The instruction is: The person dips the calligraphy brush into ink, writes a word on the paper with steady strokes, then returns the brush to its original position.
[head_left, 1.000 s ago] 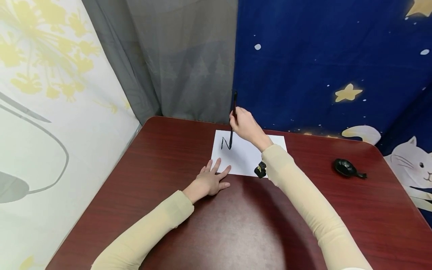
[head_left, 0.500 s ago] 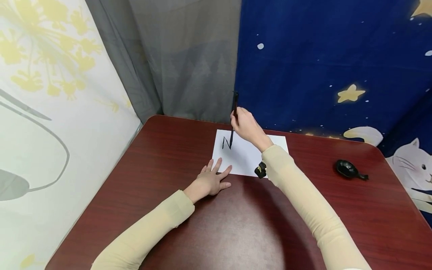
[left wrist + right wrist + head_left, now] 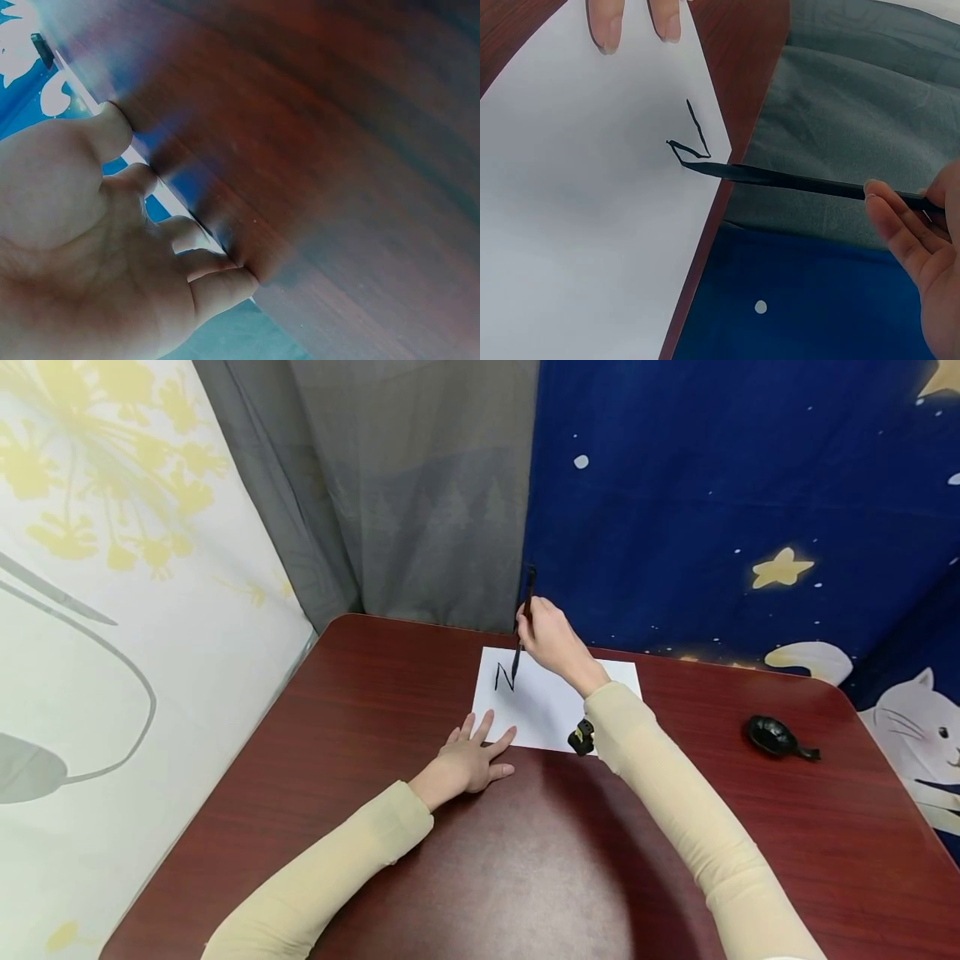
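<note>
My right hand (image 3: 553,639) grips a dark writing brush (image 3: 795,182) partway up its handle, tilted over the white sheet of paper (image 3: 536,718). The brush's dark tip sits at the upper end of the last stroke of a black letter N (image 3: 505,677), near the paper's left side. My left hand (image 3: 467,762) lies with fingers spread, its fingertips (image 3: 486,717) resting on the paper's lower left edge. In the left wrist view the palm of the left hand (image 3: 112,240) shows, with the fingers reaching to the paper's edge.
A black, glossy ladle-shaped dish (image 3: 772,737) stands on the red-brown wooden table (image 3: 720,827) at the right. A small black wrist device (image 3: 581,737) hangs by the right sleeve. Grey curtain (image 3: 427,510) and blue star-patterned cloth (image 3: 675,502) hang behind the table.
The brush tip has moved up from the lower right corner of the N, and a last upward stroke shows. The right hand has shifted slightly right; the left hand keeps its place.
</note>
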`<state>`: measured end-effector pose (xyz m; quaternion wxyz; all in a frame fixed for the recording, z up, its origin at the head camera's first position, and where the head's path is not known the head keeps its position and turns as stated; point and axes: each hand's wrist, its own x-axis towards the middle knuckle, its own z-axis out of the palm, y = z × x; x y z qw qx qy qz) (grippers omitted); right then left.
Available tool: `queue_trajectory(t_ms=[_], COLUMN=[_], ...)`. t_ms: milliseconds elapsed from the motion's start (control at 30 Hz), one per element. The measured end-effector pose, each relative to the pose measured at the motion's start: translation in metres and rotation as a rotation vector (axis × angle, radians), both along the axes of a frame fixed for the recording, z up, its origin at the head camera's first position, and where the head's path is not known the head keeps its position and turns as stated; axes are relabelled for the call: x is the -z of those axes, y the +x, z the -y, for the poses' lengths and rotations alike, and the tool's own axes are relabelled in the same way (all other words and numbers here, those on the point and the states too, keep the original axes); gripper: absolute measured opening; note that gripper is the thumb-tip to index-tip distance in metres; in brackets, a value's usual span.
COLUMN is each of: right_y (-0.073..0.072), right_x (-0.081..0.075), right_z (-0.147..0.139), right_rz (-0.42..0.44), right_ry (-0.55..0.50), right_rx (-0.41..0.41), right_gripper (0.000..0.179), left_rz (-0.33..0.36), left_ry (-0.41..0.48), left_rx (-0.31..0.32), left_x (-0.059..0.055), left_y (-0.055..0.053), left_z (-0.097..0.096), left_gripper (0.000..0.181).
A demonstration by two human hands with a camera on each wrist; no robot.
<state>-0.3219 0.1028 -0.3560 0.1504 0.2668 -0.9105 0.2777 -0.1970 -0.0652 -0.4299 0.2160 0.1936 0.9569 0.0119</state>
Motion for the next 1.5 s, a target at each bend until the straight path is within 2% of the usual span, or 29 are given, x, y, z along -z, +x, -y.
queue_trajectory(t_ms=[500, 600, 733, 833, 1000, 1300, 1500], right_y=[-0.002, -0.001, -0.001, -0.002, -0.002, -0.001, -0.001], right_x=[0.005, 0.006, 0.007, 0.008, 0.006, -0.003, 0.002], right_z=[-0.002, -0.002, -0.003, -0.004, -0.007, -0.012, -0.016], right_rz=[-0.025, -0.023, -0.031, -0.040, -0.064, -0.129, -0.126], right_ry=[-0.014, -0.018, -0.020, -0.016, -0.022, -0.058, -0.062], right_rx=[0.007, 0.017, 0.024, 0.023, 0.019, 0.021, 0.027], right_gripper=[0.018, 0.018, 0.019, 0.021, 0.022, 0.023, 0.022], left_rz=[-0.004, -0.008, -0.004, 0.003, 0.000, 0.016, 0.018], left_ry=[-0.017, -0.015, -0.014, -0.025, -0.022, -0.003, -0.007], left_rx=[0.002, 0.012, 0.011, 0.002, 0.006, -0.001, -0.003], left_x=[0.004, 0.013, 0.013, 0.005, 0.006, 0.001, 0.001], left_y=[-0.002, -0.006, -0.006, -0.002, -0.002, -0.002, -0.001], left_z=[-0.001, 0.000, -0.001, -0.002, -0.002, 0.000, 0.000], left_gripper=[0.063, 0.064, 0.064, 0.064, 0.064, 0.065, 0.065])
